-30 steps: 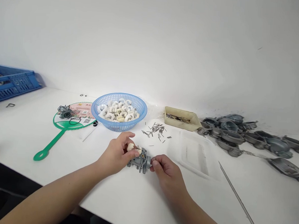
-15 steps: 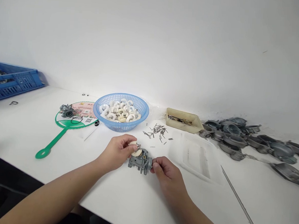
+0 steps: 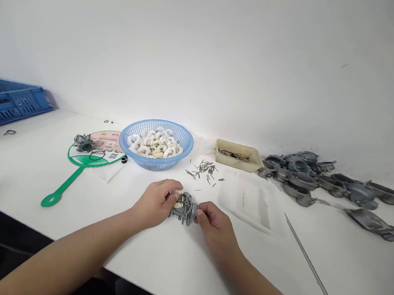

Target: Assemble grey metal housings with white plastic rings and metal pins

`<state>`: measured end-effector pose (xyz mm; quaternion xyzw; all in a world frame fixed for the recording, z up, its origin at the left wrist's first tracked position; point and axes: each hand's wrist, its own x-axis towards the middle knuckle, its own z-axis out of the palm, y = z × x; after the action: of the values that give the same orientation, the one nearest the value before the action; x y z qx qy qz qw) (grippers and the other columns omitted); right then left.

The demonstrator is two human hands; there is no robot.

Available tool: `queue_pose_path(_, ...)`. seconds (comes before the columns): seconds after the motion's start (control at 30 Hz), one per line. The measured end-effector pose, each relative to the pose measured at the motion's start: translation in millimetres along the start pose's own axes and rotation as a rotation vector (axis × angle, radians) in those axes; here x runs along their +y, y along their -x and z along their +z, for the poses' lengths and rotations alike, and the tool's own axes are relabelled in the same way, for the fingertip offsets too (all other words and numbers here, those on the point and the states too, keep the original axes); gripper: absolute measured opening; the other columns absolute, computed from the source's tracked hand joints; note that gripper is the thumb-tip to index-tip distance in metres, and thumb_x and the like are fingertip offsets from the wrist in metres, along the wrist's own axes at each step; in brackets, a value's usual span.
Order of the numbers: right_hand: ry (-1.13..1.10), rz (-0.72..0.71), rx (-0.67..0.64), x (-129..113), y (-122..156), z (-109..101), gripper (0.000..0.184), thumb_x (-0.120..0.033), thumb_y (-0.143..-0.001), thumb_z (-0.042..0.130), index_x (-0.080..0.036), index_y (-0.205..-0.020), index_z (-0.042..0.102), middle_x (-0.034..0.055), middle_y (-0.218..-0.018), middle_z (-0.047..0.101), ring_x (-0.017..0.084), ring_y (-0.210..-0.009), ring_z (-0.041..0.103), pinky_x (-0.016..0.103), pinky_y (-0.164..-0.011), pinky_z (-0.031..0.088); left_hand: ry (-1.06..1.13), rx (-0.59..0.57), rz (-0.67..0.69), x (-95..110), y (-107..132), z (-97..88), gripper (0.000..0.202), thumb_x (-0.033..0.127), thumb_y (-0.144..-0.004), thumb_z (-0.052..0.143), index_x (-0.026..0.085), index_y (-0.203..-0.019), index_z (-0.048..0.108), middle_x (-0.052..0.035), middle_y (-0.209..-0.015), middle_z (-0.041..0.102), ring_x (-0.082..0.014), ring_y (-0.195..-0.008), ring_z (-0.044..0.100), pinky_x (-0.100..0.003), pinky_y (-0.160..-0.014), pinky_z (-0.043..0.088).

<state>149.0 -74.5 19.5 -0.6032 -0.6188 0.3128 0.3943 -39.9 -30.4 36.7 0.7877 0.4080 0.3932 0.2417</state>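
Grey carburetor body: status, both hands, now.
Left hand holds white plastic ring part at grey metal carburetor body. Right hand grips its end. Loose steel pins beyond, not touching.

Showing blue mesh on the basket (image 3: pixel 155 163), blue lattice on the crate (image 3: pixel 15 106), green on the fan (image 3: pixel 62 188), grey on the carburetor (image 3: pixel 183 213), cream-white on the floats (image 3: pixel 153 145).

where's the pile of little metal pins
In the head view, the metal pins lie scattered right of the blue plastic basket and just beyond the carburetor held in the left hand and right hand.
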Motion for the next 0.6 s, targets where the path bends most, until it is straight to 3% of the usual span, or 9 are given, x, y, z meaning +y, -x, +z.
queue_pose_path(0.17,-0.009,0.013,-0.011,2,1,1,0.022,-0.038,-0.081,0.045,-0.02,-0.069,0.05,-0.0027,-0.061,0.053,0.012,-0.057,0.044,0.025,-0.053,0.032,0.024,0.051,0.173,-7,5,8.8,0.028,0.015,-0.088,0.041,0.017,-0.106,0.063,-0.0078,-0.092,0.066,-0.0164,-0.083,0.062,-0.029,-0.074,0.05)
queue_pose_path(0.37,0.017,0.012,-0.017,2,1,-1,0.023,-0.039,-0.082,0.044,-0.021,-0.069,0.051,-0.0012,-0.062,0.056,0.013,-0.058,0.047,0.026,-0.054,0.032,0.054,0.02,0.219,-9,13,9.1,0.033,0.023,-0.091,0.041,0.015,-0.119,0.056,-0.0116,-0.106,0.062,-0.0195,-0.097,0.058,-0.034,-0.085,0.049)
queue_pose_path(0.6,0.012,0.023,-0.018,1,1,-1,0.024,-0.04,-0.082,0.045,-0.02,-0.07,0.051,-0.0007,-0.066,0.058,0.014,-0.062,0.048,0.026,-0.057,0.034,0.038,-0.006,0.265,-10,14,6.5,0.041,0.028,-0.086,0.051,0.011,-0.124,0.052,-0.0145,-0.106,0.06,-0.0217,-0.098,0.057,-0.035,-0.084,0.05)
